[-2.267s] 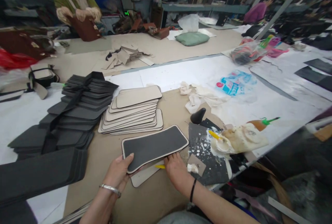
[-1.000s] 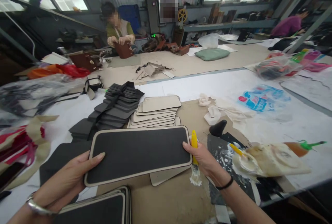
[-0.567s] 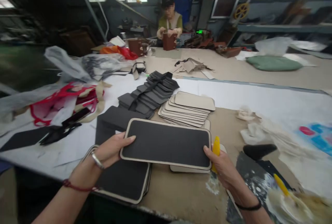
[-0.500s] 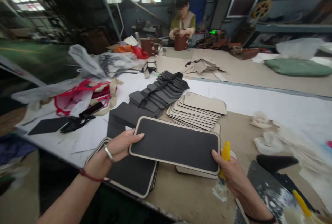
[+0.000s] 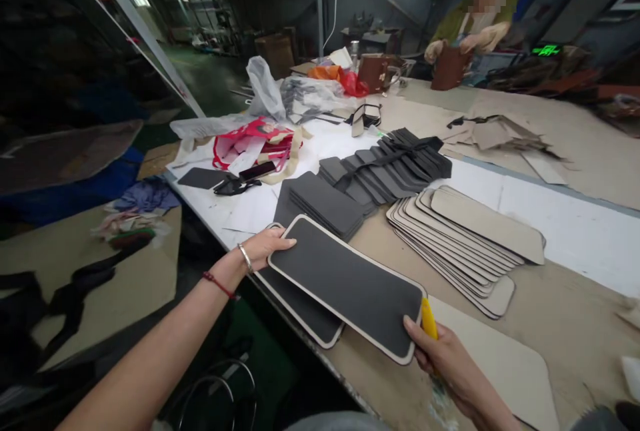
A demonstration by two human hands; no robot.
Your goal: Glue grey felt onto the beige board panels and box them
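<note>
Both hands grip one rounded rectangular panel (image 5: 350,288), dark grey with a beige border, tilted down to the right. My left hand (image 5: 265,250) pinches its far left end, thumb on top. At the near right end my right hand (image 5: 445,354) presses its thumb on the face, with a yellow handle (image 5: 429,319) also in that hand; the tool's other end is hidden. Beneath the held panel, similar bordered panels (image 5: 320,332) lie stacked at the table edge, partly covered. A large beige panel (image 5: 505,368) lies beside my right hand.
Fanned beige pieces (image 5: 460,238) lie to the right, with dark grey pieces (image 5: 327,201) and a black strap behind. A red bag (image 5: 250,144), phone (image 5: 257,171) and plastic bags (image 5: 310,98) occupy the far left. Across the table a person (image 5: 475,24) handles a brown container (image 5: 450,66).
The view has turned left. Both hands have carried the panel leftward over the stack at the table edge, its right end now lower. The large beige panel on the right is more exposed.
</note>
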